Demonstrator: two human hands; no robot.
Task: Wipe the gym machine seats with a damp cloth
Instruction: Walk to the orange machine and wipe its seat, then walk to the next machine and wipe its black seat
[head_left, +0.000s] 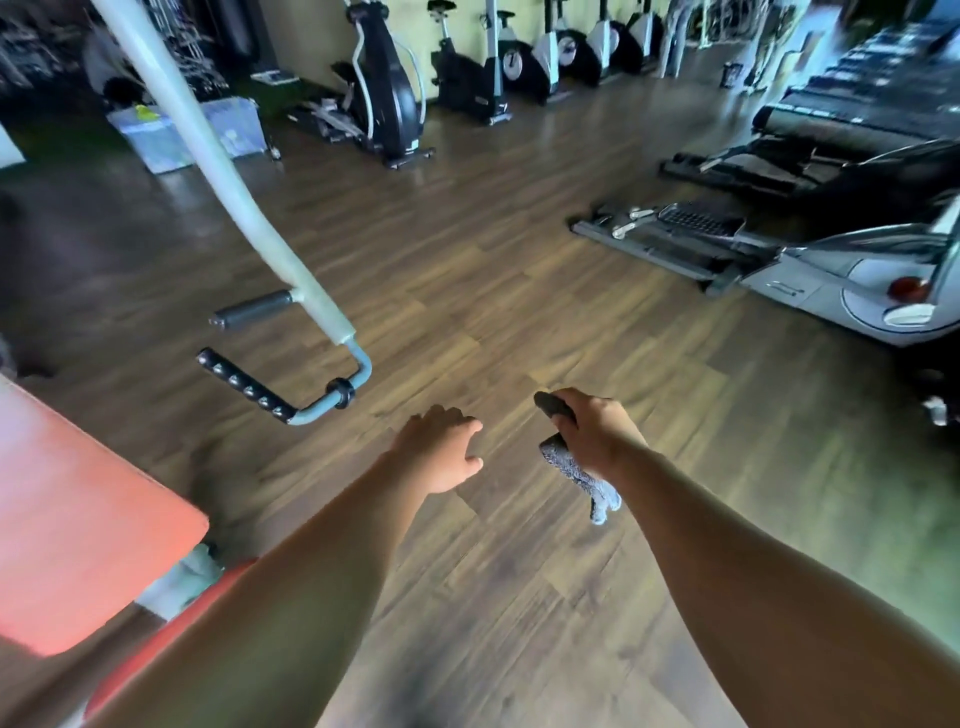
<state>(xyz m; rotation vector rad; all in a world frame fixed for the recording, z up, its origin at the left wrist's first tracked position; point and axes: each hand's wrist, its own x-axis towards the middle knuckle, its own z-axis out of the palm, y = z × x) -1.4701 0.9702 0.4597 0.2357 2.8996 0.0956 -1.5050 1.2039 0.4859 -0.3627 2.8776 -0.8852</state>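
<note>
A red padded seat (78, 514) of a gym machine fills the lower left, with a second red pad (171, 639) partly hidden under my left forearm. My left hand (441, 452) hovers over the wooden floor to the right of the seat, fingers loosely spread and holding nothing. My right hand (592, 431) is closed around a grey cloth (582, 478); its fluffy end hangs below the fist and a dark end sticks out above it. Both hands are apart from the seat.
A pale machine arm (223, 171) slants down from the top left to a black studded handle (244, 387) just left of my left hand. Elliptical trainers (810, 270) stand at the right, exercise bikes (483, 67) along the far wall, a plastic box (176, 132) at the back left.
</note>
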